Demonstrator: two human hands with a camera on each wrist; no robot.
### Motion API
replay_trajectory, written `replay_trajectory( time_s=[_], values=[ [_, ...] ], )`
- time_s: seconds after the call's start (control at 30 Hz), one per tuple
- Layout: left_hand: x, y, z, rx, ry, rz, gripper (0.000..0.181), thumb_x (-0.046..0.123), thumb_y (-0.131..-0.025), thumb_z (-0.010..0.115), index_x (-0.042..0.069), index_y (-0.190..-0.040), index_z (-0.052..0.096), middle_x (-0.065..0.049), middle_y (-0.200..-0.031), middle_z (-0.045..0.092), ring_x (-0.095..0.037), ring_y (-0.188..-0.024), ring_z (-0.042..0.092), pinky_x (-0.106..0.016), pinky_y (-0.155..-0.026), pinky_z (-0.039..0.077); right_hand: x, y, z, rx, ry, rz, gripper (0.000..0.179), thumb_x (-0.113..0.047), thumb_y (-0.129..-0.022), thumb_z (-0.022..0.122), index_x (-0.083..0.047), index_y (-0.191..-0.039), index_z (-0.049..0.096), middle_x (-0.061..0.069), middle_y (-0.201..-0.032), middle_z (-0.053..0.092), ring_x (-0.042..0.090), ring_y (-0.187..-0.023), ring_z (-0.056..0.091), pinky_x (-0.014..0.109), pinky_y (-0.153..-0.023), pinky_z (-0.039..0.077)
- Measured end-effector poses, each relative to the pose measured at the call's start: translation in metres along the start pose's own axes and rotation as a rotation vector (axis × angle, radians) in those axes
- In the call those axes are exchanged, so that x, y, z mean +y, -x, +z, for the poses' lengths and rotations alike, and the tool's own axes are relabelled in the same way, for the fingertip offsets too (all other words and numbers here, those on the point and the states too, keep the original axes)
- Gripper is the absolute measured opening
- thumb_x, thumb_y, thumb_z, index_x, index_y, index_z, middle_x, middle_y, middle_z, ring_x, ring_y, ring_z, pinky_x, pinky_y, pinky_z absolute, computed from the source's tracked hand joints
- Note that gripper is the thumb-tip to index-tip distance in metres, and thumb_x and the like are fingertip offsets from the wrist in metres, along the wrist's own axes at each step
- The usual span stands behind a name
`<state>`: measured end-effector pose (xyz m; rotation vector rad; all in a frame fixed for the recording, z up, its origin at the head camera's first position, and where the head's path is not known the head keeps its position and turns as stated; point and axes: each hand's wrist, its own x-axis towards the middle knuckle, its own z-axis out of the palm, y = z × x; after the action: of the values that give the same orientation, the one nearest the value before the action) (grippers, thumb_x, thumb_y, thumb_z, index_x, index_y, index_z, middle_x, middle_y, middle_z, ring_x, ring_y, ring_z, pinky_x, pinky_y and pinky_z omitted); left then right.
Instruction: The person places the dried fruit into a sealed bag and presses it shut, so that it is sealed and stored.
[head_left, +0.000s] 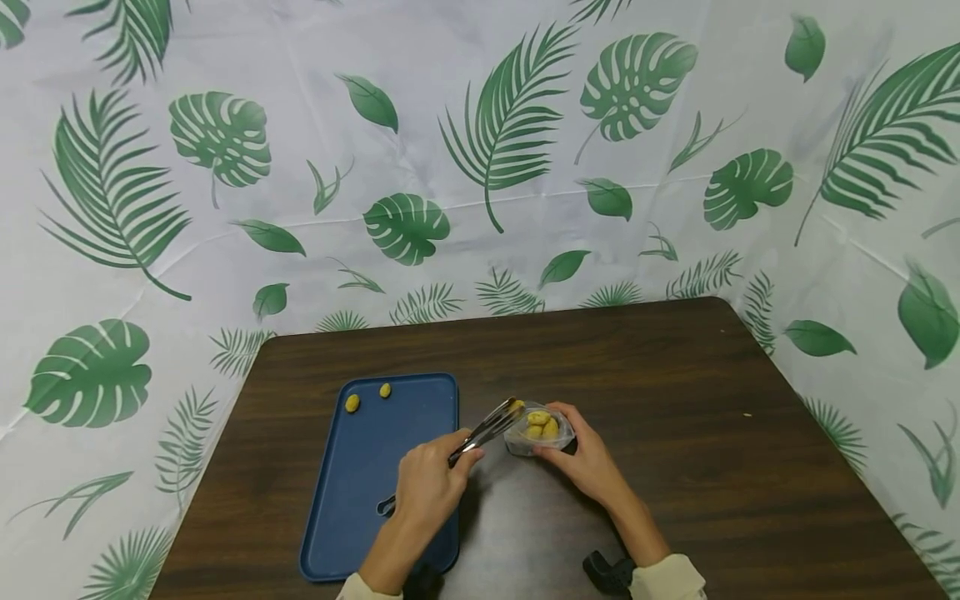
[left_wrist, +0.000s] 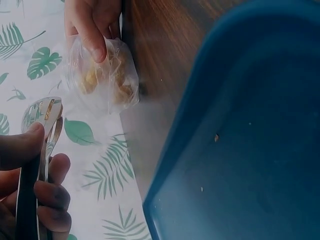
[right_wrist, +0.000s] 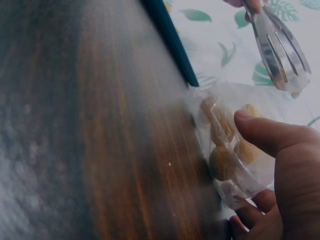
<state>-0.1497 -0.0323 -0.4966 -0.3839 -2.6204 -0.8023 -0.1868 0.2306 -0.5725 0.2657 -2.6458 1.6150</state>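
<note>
My left hand grips metal tongs with a dark handle, their slotted heads close to the mouth of a clear plastic bag. A yellow piece shows at the tongs' tip. Inside the bag lie several rounded yellow-brown pieces. My right hand holds the bag from its right side, thumb on the near side and fingers round the other. In the left wrist view, the tongs are apart from the bag.
A blue tray lies left of the bag on the dark wooden table. Two yellow pieces, one of them a small lump, sit at its far left corner. Crumbs dot the tray. A leaf-print cloth hangs behind the table.
</note>
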Motion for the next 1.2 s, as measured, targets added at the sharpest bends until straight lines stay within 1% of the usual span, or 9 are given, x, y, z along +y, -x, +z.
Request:
replay_trajectory(
  time_s=[0.2, 0.33, 0.57, 0.83, 0.87, 0.93, 1.03, 1.1, 1.2],
  values=[
    [0.002, -0.002, 0.003, -0.016, 0.014, 0.010, 0.031, 0.031, -0.086, 0.083, 0.012, -0.110, 0.081, -0.007, -0.098, 0.081, -0.014, -0.065, 0.072, -0.028, -0.057, 0.053, 0.002, 0.000, -0.001, 0.007, 0.008, -0.015, 0.069, -0.041, -0.087, 0.083, -0.027, -0.146, 0.050, 0.005, -0.137, 0.063, 0.025, -0.117, 0.062, 0.057, -0.098, 0.046],
    [0.004, -0.002, 0.004, -0.021, 0.017, 0.015, 0.030, 0.032, -0.086, 0.083, 0.013, -0.110, 0.081, -0.006, -0.096, 0.081, -0.011, -0.060, 0.068, -0.025, -0.055, 0.049, 0.003, 0.000, 0.000, 0.005, 0.000, -0.030, 0.068, -0.040, -0.087, 0.084, -0.029, -0.145, 0.050, 0.004, -0.135, 0.064, 0.023, -0.113, 0.062, 0.054, -0.097, 0.046],
    [0.010, -0.003, 0.007, -0.009, 0.017, 0.040, 0.027, 0.031, -0.084, 0.084, 0.015, -0.106, 0.081, -0.003, -0.091, 0.081, -0.014, -0.065, 0.072, -0.029, -0.056, 0.052, 0.002, 0.001, 0.000, 0.000, -0.010, -0.031, 0.067, -0.038, -0.087, 0.084, -0.030, -0.144, 0.050, 0.002, -0.131, 0.065, 0.022, -0.111, 0.062, 0.053, -0.097, 0.045],
    [0.013, -0.004, 0.010, -0.019, 0.004, 0.052, 0.028, 0.032, -0.083, 0.085, 0.018, -0.107, 0.081, 0.000, -0.093, 0.081, -0.017, -0.075, 0.076, -0.037, -0.062, 0.057, 0.001, 0.000, -0.001, 0.008, -0.011, -0.037, 0.066, -0.037, -0.086, 0.085, -0.029, -0.143, 0.051, 0.002, -0.131, 0.066, 0.022, -0.112, 0.062, 0.052, -0.097, 0.045],
    [0.013, -0.004, 0.010, -0.022, 0.006, 0.054, 0.029, 0.032, -0.083, 0.085, 0.018, -0.107, 0.081, 0.000, -0.092, 0.081, -0.016, -0.071, 0.075, -0.036, -0.061, 0.057, 0.001, 0.000, -0.001, 0.008, -0.013, -0.039, 0.067, -0.037, -0.086, 0.085, -0.028, -0.143, 0.051, 0.002, -0.131, 0.066, 0.023, -0.114, 0.062, 0.053, -0.098, 0.045],
    [0.013, -0.005, 0.010, -0.031, 0.005, 0.056, 0.030, 0.032, -0.082, 0.086, 0.017, -0.108, 0.081, 0.002, -0.089, 0.081, -0.010, -0.061, 0.067, -0.032, -0.057, 0.053, 0.001, 0.000, -0.001, 0.009, -0.013, -0.042, 0.068, -0.036, -0.086, 0.085, -0.026, -0.144, 0.051, 0.002, -0.133, 0.066, 0.024, -0.117, 0.062, 0.054, -0.100, 0.045],
    [0.012, -0.005, 0.009, -0.054, 0.019, 0.049, 0.034, 0.033, -0.083, 0.086, 0.014, -0.111, 0.080, 0.003, -0.085, 0.078, 0.000, -0.047, 0.044, -0.024, -0.049, 0.040, 0.001, -0.001, -0.001, 0.009, -0.018, -0.041, 0.068, -0.036, -0.086, 0.085, -0.025, -0.144, 0.052, 0.003, -0.135, 0.065, 0.026, -0.121, 0.061, 0.057, -0.102, 0.044],
    [0.010, -0.005, 0.008, -0.064, 0.024, 0.039, 0.037, 0.034, -0.084, 0.085, 0.012, -0.113, 0.079, 0.002, -0.084, 0.078, 0.003, -0.045, 0.030, -0.020, -0.047, 0.031, 0.001, -0.001, -0.001, 0.007, -0.018, -0.034, 0.069, -0.037, -0.086, 0.085, -0.026, -0.145, 0.051, 0.003, -0.136, 0.065, 0.026, -0.123, 0.061, 0.058, -0.103, 0.043],
    [0.007, -0.006, 0.005, -0.060, 0.032, 0.018, 0.040, 0.035, -0.085, 0.084, 0.010, -0.116, 0.078, 0.001, -0.085, 0.078, 0.004, -0.043, 0.024, -0.020, -0.044, 0.025, 0.002, 0.000, -0.001, 0.003, -0.012, -0.025, 0.069, -0.039, -0.086, 0.084, -0.027, -0.146, 0.050, 0.004, -0.138, 0.064, 0.027, -0.123, 0.061, 0.060, -0.103, 0.043]
  ],
)
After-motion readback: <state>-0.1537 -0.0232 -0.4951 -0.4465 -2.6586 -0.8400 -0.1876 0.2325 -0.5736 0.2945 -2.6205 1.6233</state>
